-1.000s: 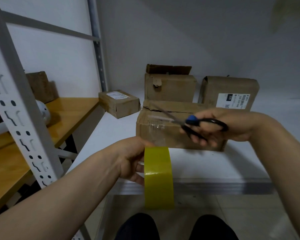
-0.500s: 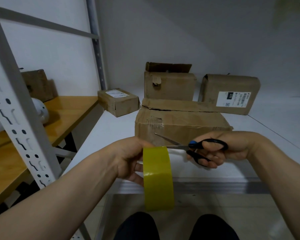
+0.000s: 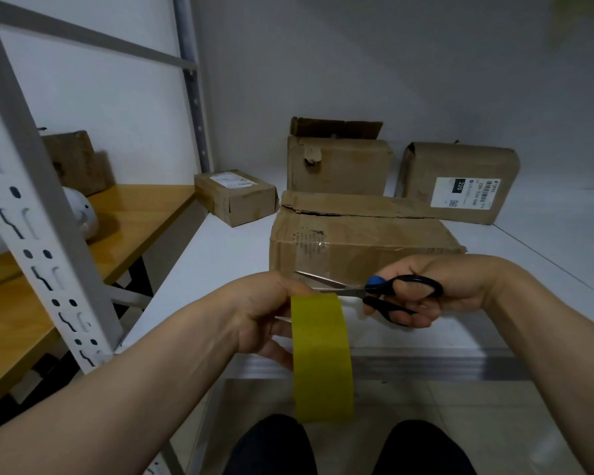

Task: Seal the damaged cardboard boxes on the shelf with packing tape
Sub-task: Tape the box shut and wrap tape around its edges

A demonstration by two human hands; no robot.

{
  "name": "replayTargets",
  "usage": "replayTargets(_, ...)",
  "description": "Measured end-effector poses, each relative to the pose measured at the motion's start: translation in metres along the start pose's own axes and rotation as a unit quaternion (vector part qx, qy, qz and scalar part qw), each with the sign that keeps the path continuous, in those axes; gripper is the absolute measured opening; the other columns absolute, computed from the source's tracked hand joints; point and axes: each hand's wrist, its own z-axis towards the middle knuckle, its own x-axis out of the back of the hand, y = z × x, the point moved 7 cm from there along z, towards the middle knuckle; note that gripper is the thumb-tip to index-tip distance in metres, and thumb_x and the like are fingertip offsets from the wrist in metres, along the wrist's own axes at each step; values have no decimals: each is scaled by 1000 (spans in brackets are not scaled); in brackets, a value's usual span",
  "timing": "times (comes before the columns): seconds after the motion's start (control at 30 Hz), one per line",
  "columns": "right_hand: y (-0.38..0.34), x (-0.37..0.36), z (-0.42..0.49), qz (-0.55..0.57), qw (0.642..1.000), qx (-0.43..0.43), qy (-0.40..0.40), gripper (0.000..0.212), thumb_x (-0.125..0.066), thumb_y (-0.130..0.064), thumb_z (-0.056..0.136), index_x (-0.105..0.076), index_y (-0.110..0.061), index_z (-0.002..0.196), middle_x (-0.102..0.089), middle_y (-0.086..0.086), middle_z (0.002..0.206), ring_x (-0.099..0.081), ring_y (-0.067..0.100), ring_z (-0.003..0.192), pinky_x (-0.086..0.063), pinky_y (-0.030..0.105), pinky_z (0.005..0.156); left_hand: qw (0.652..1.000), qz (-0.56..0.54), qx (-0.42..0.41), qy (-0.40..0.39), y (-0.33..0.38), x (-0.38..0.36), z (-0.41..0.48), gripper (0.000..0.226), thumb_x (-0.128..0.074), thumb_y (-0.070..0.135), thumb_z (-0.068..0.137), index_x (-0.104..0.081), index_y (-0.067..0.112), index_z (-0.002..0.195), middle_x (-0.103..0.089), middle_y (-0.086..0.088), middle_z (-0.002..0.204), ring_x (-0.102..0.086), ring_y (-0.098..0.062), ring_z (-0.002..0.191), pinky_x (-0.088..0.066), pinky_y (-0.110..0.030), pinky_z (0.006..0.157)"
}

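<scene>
My left hand [image 3: 264, 313] grips a roll of yellow packing tape [image 3: 321, 358] held edge-on in front of the white shelf [image 3: 220, 255]. My right hand [image 3: 436, 289] holds black scissors [image 3: 374, 291] with a blue pivot; the blades are parted and point left at the top of the roll. Just behind them sits a worn cardboard box [image 3: 357, 245] with a torn, lifted top flap and clear tape on its front. Three more boxes stand behind: a small one [image 3: 237, 197], an open-flapped one [image 3: 336, 162], and a labelled one [image 3: 460, 180].
A white perforated rack upright [image 3: 31, 207] stands at the left beside a wooden shelf [image 3: 124, 217] with a white rounded object [image 3: 81, 214] and a brown box [image 3: 76, 162]. The shelf's metal front lip [image 3: 426, 365] runs below my hands. My knees [image 3: 350, 447] show at the bottom.
My right hand brought the scissors down from above the front box to the top of the tape roll. The left hand kept the roll in nearly the same place.
</scene>
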Motion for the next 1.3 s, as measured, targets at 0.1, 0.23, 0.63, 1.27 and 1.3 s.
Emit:
replayTargets(0.1, -2, 0, 0, -7, 1000, -4, 2, 84, -81, -57, 75, -58, 6, 124, -59, 12, 81, -54, 11, 58, -42, 14, 47, 1000, -7, -7, 6, 0, 1, 0, 31, -74, 8, 85, -74, 6, 116, -71, -10, 93, -72, -24, 73, -57, -50, 79)
replayTargets(0.23, -4, 1, 0, -19, 1000, 3, 6, 78, -80, -58, 75, -62, 2, 122, -59, 10, 79, -51, 10, 55, -40, 14, 46, 1000, -9, -12, 6, 0, 1, 0, 38, -73, 8, 85, -71, 6, 122, -72, -12, 98, -72, -26, 79, -56, -54, 87)
replayTargets(0.63, -5, -1, 6, -70, 997, 21, 15, 67, -82, -54, 73, -67, -2, 112, -59, -1, 65, -47, 5, 49, -36, 20, 49, 1000, -6, -18, -9, 0, 3, 4, 40, -79, 9, 80, -73, 8, 120, -73, -17, 110, -71, -29, 93, -54, -58, 93)
replayTargets(1.27, 3, -5, 3, -77, 996, -38, 10, 82, -79, -66, 71, -61, -7, 125, -61, 9, 92, -59, 18, 77, -45, 25, 66, 999, 8, -33, 5, 2, -1, -4, 34, -81, 7, 76, -76, 0, 108, -74, -19, 112, -68, -34, 113, -51, -56, 101)
replayTargets(1.3, 3, -4, 2, -88, 995, -46, 15, 82, -80, -64, 71, -60, -8, 127, -61, 9, 95, -60, 18, 82, -46, 26, 69, 999, 6, -32, 2, 1, -1, -5, 36, -82, 8, 74, -76, -1, 109, -75, -18, 109, -70, -32, 109, -51, -54, 102)
